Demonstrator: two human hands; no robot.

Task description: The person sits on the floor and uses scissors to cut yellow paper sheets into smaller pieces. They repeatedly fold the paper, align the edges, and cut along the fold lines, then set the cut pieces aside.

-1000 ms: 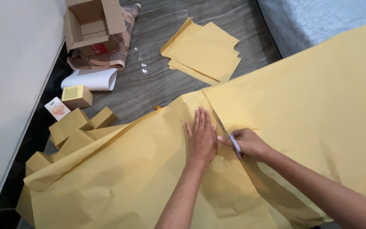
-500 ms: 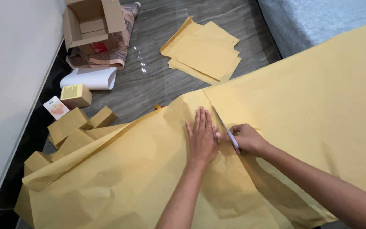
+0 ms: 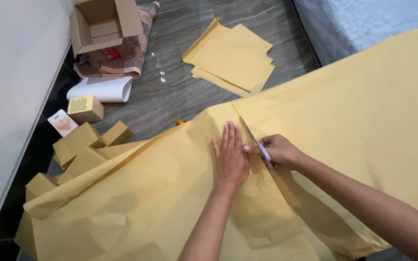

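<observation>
A large sheet of yellow-brown paper (image 3: 354,116) lies spread over the grey floor, creased at the lower left. My left hand (image 3: 230,155) rests flat on it, fingers together, just left of a cut line. My right hand (image 3: 277,151) grips a pair of scissors (image 3: 256,142) with a pale handle, the blades pointing away from me along the cut. The two hands almost touch.
A stack of cut yellow sheets (image 3: 231,58) lies farther away. At the left are an open cardboard box (image 3: 103,26), a white paper roll (image 3: 103,89), several small paper-wrapped boxes (image 3: 76,142) and a white wall (image 3: 10,87). A blue-grey mattress edge (image 3: 364,19) is at the top right.
My right hand and the scissors have moved forward along the cut, away from me. My left hand has stayed flat in place.
</observation>
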